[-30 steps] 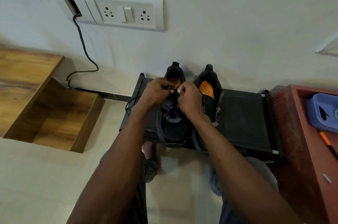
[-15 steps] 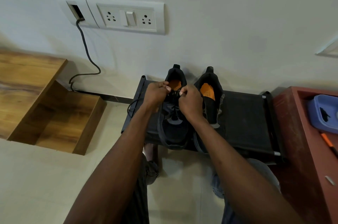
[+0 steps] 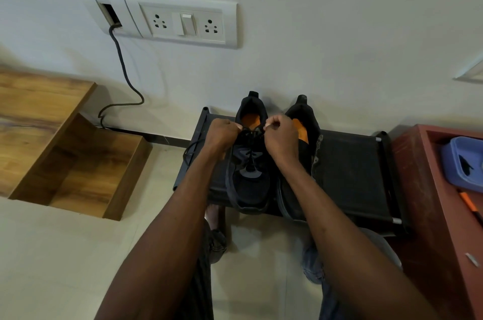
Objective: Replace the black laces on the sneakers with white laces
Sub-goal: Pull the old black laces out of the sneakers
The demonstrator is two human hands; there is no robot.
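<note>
Two black sneakers with orange insoles stand side by side on a low black rack [image 3: 350, 173] against the wall. The left sneaker [image 3: 249, 183] carries a black lace [image 3: 251, 136]. My left hand [image 3: 222, 136] pinches the lace at the left side of the shoe's top eyelets. My right hand [image 3: 281, 136] pinches it at the right side, so the lace runs between both hands above the tongue. The right sneaker [image 3: 300, 121] is partly hidden behind my right wrist. No white lace is in view.
A red cabinet top [image 3: 428, 189] on the right holds a blue tray [image 3: 462, 163] and an orange pen [image 3: 467, 202]. A wooden step unit [image 3: 65, 152] stands at the left. A black cable [image 3: 122, 76] hangs from the wall socket plate [image 3: 183, 21]. My knees are below the rack.
My hands have drawn apart over the left sneaker's top, pulling the black lace out between them. The camera has tilted slightly, so the scene sits lower in the frame.
</note>
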